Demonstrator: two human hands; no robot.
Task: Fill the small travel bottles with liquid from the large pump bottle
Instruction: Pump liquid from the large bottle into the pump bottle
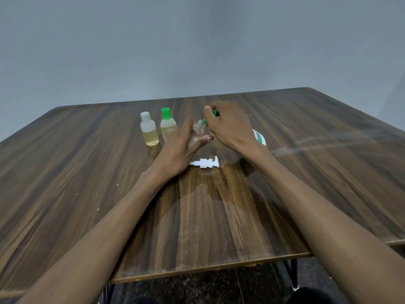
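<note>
My left hand [183, 145] holds a small clear travel bottle [197, 132], tilted toward the right, which looks empty. Fingers of my right hand [230, 126] grip its green cap [213, 114] at the bottle's neck. Two other small bottles stand upright to the left: one with a white cap [149, 132] and one with a green cap [167, 125], both holding yellowish liquid. The white pump head [205, 163] lies on its side on the table below my hands. The large bottle [259, 137] shows only as a white and green edge behind my right wrist.
The wooden table [87, 194] reaches to a grey wall behind. Its near edge runs across the bottom, with black metal legs and dark floor below. A pale streak marks the tabletop at right.
</note>
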